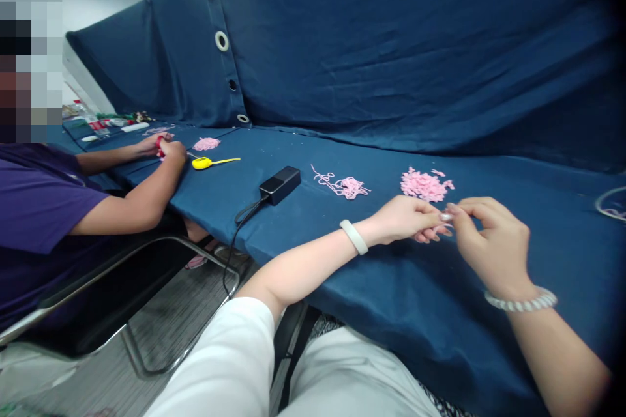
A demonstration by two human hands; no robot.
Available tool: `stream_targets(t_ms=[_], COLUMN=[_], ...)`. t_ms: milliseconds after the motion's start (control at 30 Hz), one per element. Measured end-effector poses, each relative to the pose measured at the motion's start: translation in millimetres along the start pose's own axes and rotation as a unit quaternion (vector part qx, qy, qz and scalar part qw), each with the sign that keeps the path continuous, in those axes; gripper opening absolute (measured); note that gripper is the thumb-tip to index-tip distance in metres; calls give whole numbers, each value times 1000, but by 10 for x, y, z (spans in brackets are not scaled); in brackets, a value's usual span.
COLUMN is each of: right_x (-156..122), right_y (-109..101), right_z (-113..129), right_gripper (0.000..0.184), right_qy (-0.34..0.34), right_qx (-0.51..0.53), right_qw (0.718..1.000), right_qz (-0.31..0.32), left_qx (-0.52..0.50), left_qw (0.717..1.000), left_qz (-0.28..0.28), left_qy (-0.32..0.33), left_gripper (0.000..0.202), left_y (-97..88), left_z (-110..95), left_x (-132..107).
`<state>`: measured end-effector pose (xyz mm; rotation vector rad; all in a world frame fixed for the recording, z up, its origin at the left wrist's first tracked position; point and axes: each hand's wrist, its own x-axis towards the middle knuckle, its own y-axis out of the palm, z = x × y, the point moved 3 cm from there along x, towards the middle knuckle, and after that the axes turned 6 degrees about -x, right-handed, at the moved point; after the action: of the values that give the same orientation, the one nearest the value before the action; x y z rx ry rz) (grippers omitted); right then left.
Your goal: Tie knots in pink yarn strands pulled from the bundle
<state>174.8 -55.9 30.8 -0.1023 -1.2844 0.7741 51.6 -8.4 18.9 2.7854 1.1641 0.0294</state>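
My left hand (405, 217), with a pale band at its wrist, is closed in a pinch above the front of the blue-covered table. Its fingertips meet those of my right hand (495, 244), which is pinched too and wears a coiled band. Whatever lies between the fingers is too small to make out; a trace of pink shows there. Just behind the hands is a heap of short pink yarn pieces (424, 184). Left of that heap, a loose tangle of pink yarn (351, 187) lies on the cloth.
A black box-shaped device (281, 184) with a cable hanging off the table edge lies to the left. Beyond it are a yellow tape measure (201, 163) and another pink heap (207, 143). A co-worker in a purple sleeve (44, 208) sits at left. A blue curtain (391, 45) rises behind.
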Motion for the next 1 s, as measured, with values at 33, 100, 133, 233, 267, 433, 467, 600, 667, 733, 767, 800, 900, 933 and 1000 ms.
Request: stream_targets(t_ms=[33,100,133,233,267,433,467,600,667,733,767,800,900,933,1000], right_x=[-6,-32,-47,-67,-64,-43,-46,-65,-61,-54,-51,-48,-45,-48,-65], right_y=[25,94,129,205,218,215,211,197,180,159,147,132,95,100,140], right_z=[-31,-98,-127,-171,-170,-89,-78,-64,-41,-2,18,34,56,59,58], right_gripper=[19,20,21,27,30,35,36,36,33,29,28,28,28,28,28], right_qy=[44,158,215,320,337,336,333,311,277,239,223,210,184,180,183], right_qx=[45,161,225,382,409,488,494,475,437,398,377,354,268,250,247], right_qw=[998,972,947,864,845,798,795,812,843,874,888,902,941,946,938], right_qz=[21,68,77,71,72,106,113,140,145,145,139,128,93,104,162], left_qx=[1,-9,-22,-70,-86,-110,-113,-124,-135,-148,-155,-163,-192,-200,-206], left_qw=[1000,1000,999,996,995,991,990,988,985,982,981,980,976,974,972], left_qz=[-6,-14,-24,-19,-21,-12,-14,-25,-28,-32,-35,-40,-47,-49,-63], left_qy=[0,12,18,45,50,76,80,93,106,111,109,105,91,90,92], left_gripper=[25,22,20,22,22,27,27,28,28,28,28,28,26,26,25], left_y=[-2,-13,-30,-92,-116,-152,-147,-111,-101,-101,-103,-106,-112,-115,-130], left_z=[-12,-36,-42,-40,-33,-15,-14,-19,-32,-39,-38,-33,-8,1,21], left_x=[-9,-26,-31,-19,-11,0,-4,-19,-21,-18,-15,-12,-2,3,13])
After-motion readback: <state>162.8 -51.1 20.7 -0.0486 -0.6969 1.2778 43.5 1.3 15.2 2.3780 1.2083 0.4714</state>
